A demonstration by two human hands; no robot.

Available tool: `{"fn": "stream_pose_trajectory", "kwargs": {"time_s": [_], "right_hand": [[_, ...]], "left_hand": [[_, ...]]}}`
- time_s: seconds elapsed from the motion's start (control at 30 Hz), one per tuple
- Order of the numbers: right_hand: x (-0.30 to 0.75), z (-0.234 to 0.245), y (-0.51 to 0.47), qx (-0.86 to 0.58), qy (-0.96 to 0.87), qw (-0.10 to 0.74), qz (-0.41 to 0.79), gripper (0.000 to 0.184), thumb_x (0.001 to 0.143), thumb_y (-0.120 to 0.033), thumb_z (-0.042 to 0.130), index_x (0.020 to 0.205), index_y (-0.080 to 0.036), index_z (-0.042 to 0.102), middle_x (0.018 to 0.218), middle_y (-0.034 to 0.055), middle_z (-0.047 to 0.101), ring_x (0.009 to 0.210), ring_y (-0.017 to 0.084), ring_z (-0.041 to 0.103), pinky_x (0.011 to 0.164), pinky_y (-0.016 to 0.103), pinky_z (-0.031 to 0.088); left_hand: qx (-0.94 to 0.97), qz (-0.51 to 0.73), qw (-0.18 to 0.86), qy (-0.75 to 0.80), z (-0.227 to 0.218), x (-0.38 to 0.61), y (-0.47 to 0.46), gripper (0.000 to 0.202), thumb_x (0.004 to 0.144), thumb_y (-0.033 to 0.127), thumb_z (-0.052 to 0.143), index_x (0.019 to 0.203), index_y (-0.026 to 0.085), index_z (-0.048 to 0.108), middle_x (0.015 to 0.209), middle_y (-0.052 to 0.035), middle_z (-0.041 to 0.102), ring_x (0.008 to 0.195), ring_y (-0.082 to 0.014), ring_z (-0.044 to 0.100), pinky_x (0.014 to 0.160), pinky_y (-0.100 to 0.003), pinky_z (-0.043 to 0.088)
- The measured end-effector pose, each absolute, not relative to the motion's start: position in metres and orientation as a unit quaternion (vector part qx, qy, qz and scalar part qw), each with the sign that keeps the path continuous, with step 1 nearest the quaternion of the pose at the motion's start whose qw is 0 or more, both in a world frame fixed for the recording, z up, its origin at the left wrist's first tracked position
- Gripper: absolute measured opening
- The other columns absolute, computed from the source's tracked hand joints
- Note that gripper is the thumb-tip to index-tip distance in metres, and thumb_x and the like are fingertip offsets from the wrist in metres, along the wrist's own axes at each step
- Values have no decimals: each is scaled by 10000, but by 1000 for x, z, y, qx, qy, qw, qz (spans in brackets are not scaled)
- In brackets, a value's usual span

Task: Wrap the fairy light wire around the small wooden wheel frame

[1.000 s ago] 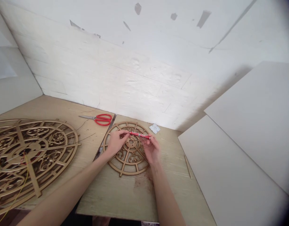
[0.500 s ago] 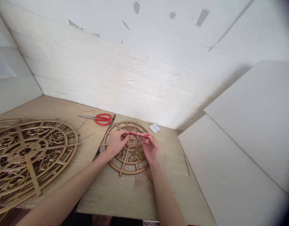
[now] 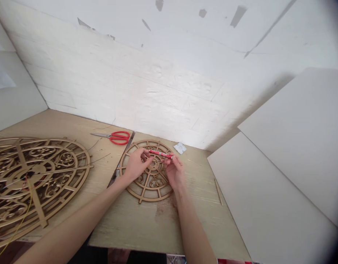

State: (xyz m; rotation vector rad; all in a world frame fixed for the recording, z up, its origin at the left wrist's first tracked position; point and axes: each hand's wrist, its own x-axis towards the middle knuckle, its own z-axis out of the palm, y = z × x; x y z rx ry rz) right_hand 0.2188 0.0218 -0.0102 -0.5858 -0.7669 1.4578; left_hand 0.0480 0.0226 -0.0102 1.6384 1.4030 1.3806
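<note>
A slim red pen-shaped tube (image 3: 160, 153) with pale bands lies slantwise between my two hands, above a small gold-coloured openwork disc (image 3: 149, 200). My right hand (image 3: 175, 175) is closed around the tube's right end, palm turned up. At the tube's left end are the fingertips of my left hand (image 3: 136, 165), closed on it from the side, while the thumb sits a little lower. Scrollwork and a ringed centre show in the disc, which lies flat on the board under my hands. Part of it is hidden by them.
Larger gold openwork discs (image 3: 41, 209) lie stacked at the left, with a yellow wire (image 3: 22, 223) and thin dark strands. Red-handled scissors (image 3: 119, 138) rest near the wall. A small white packet (image 3: 180, 148) lies behind the disc; a thin stick (image 3: 218, 191) is beside white panels (image 3: 268, 198).
The tube's left end has risen slightly, so it tilts more. My left thumb has moved away from the tube. The view has shifted a little.
</note>
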Motion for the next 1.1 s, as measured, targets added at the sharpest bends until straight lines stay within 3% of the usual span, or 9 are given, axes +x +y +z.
{"fn": "stream_pose_trajectory", "kwargs": {"time_s": [0.13, 0.27, 0.83, 1.1], "right_hand": [[218, -9, 22, -268, -318, 627, 659, 215, 734, -318, 803, 900, -198, 738, 634, -24, 694, 657, 130, 663, 771, 273, 568], [217, -9, 22, -276, -311, 618, 667, 225, 731, -325, 812, 910, -212, 735, 646, -34, 708, 661, 122, 677, 746, 251, 568], [217, -9, 19, -299, -343, 573, 682, 236, 718, -289, 819, 910, -175, 743, 684, 12, 728, 659, 128, 674, 751, 258, 564], [218, -8, 19, -293, -320, 576, 693, 217, 713, -293, 824, 888, -199, 737, 639, -24, 702, 643, 134, 672, 735, 273, 572]], "left_hand": [[587, 514, 332, 530, -5, 49, 20, 347, 763, 499, 674, 891, 190, 578, 810, -27, 689, 598, -163, 607, 546, -292, 481], [561, 523, 341, 543, -3, 50, 18, 381, 770, 549, 655, 867, 197, 547, 761, -20, 669, 598, -169, 598, 531, -285, 456], [523, 552, 407, 506, -13, 48, 28, 358, 749, 503, 663, 861, 192, 525, 684, -7, 628, 555, -156, 579, 485, -261, 418], [541, 542, 398, 505, -19, 47, 30, 349, 748, 493, 676, 851, 193, 531, 709, -33, 663, 605, -190, 626, 517, -287, 443]]}}
